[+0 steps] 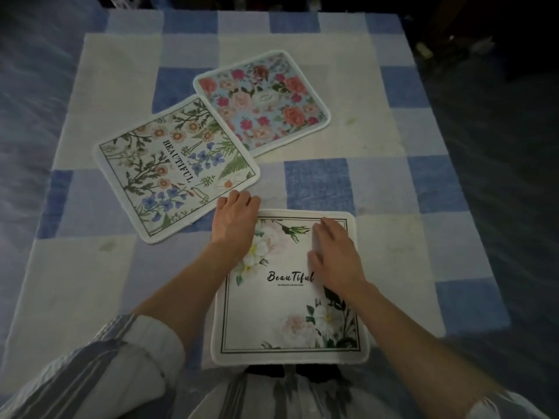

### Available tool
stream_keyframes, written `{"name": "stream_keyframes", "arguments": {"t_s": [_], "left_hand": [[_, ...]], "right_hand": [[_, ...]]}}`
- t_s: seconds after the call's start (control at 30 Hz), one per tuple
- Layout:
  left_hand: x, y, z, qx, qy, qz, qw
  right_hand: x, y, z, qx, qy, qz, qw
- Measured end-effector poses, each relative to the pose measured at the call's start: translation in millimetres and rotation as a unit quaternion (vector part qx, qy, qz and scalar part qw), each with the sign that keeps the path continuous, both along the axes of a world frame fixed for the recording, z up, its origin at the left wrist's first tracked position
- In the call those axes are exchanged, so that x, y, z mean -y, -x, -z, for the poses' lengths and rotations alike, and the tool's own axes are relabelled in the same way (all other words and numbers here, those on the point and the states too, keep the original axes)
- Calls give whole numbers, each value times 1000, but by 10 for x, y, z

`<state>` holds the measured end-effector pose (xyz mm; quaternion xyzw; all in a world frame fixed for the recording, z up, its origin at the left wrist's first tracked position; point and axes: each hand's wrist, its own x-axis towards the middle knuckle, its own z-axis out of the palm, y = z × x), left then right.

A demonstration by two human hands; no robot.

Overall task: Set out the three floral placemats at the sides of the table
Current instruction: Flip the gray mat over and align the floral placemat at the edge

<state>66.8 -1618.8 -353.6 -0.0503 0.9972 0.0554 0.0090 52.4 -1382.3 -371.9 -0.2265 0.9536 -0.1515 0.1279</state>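
Three floral placemats lie on the table. A white placemat point(281, 309) printed "Beautiful" with pale roses lies square at the near edge in front of me. My left hand point(234, 220) rests on its far left corner, fingers curled over the edge. My right hand point(335, 254) lies flat on its upper right part, fingers spread. A botanical placemat point(175, 167) with blue and orange flowers sits tilted at the centre left. A placemat point(263, 101) with red and pink roses on pale blue sits tilted behind it, their edges touching.
The table wears a blue and white checked cloth point(317, 182) that hangs over the left and right edges. Dark floor surrounds the table. My striped sleeves show at the bottom of the view.
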Motion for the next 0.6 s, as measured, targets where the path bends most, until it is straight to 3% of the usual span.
{"name": "stream_keyframes", "arguments": {"t_s": [0.13,0.6], "left_hand": [[-58,-100,22,27,27,8,999],[-400,-1227,-23,44,-40,-34,998]], "right_hand": [[-17,-62,-24,8,-12,-8,1000],[-299,-652,-181,-9,-12,-34,999]]}}
